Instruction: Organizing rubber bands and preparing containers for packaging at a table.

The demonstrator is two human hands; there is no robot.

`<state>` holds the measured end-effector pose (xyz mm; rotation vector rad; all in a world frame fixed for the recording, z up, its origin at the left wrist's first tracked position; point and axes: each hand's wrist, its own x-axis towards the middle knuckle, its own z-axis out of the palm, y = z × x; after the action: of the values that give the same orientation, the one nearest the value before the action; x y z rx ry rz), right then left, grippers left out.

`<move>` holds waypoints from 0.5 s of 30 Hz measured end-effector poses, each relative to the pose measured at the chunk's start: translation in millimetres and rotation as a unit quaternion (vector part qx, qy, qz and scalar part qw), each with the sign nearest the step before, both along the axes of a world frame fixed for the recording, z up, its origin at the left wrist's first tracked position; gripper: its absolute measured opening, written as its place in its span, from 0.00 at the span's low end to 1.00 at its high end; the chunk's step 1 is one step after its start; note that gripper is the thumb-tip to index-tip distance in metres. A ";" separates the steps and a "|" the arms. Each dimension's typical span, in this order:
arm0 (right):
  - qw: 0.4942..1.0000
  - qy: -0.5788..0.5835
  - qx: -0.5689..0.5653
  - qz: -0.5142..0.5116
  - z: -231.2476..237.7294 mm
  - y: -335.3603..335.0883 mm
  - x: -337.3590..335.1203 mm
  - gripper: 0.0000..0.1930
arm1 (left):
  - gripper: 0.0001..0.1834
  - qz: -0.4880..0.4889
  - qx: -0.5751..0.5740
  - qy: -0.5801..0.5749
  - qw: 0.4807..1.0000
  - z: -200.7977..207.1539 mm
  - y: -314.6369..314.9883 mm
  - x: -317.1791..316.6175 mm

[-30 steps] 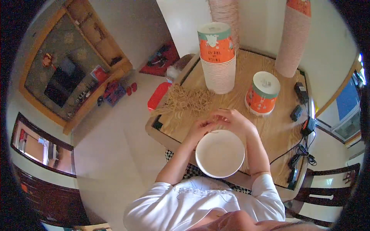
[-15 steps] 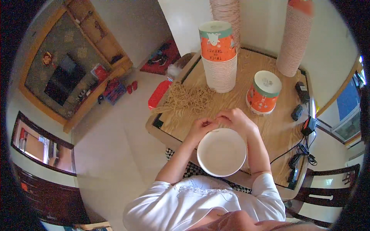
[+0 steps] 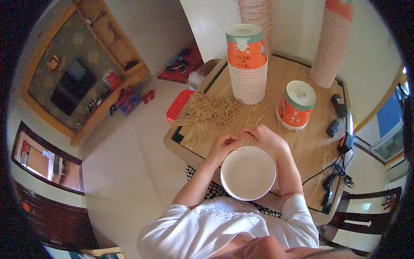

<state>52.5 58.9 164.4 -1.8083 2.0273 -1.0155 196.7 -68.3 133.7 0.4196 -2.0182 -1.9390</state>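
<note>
A round white paper tub with its mouth facing up sits close to my body, between my forearms. At its far rim, my left hand is closed, fingertips pinched together. My right hand meets it from the other side, fingers bent and pressed together. A short tan strand shows at the rim by the fingertips; what the fingers pinch is too small and hidden to name. Beyond my left hand lies a loose heap of tan paper cords. An upside-down orange and green paper tub stands beyond my right hand.
On the wooden table stands a tall stack of nested tubs. Two more tall stacks rise behind, one at the right. Black adapters and cables line the right edge. A red container is beside the cord heap.
My hands stay at the tub's far rim, with a small shift of the fingers. The whole view has moved slightly; the tub sits a little lower in it.
</note>
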 end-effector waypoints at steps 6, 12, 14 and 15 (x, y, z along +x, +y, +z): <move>0.998 -0.060 -0.011 -0.025 7.2 2.9 3.4 0.06 | 0.04 -0.002 0.005 -0.004 1.000 1.7 0.5 0.9; 0.996 -0.072 -0.057 -0.003 3.2 2.4 -3.3 0.06 | 0.05 -0.014 -0.002 -0.023 1.000 -1.3 -1.3 3.3; 0.996 -0.055 -0.074 0.006 -2.0 1.0 -5.5 0.06 | 0.06 -0.020 -0.007 -0.032 0.999 -0.1 -2.0 4.0; 0.995 -0.040 -0.087 0.008 -2.9 0.6 -5.7 0.06 | 0.06 -0.022 -0.006 -0.042 0.999 2.2 -2.5 5.1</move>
<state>46.8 59.5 161.5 -1.8323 1.9280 -1.2747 201.8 -70.8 136.0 0.4647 -2.1083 -1.9645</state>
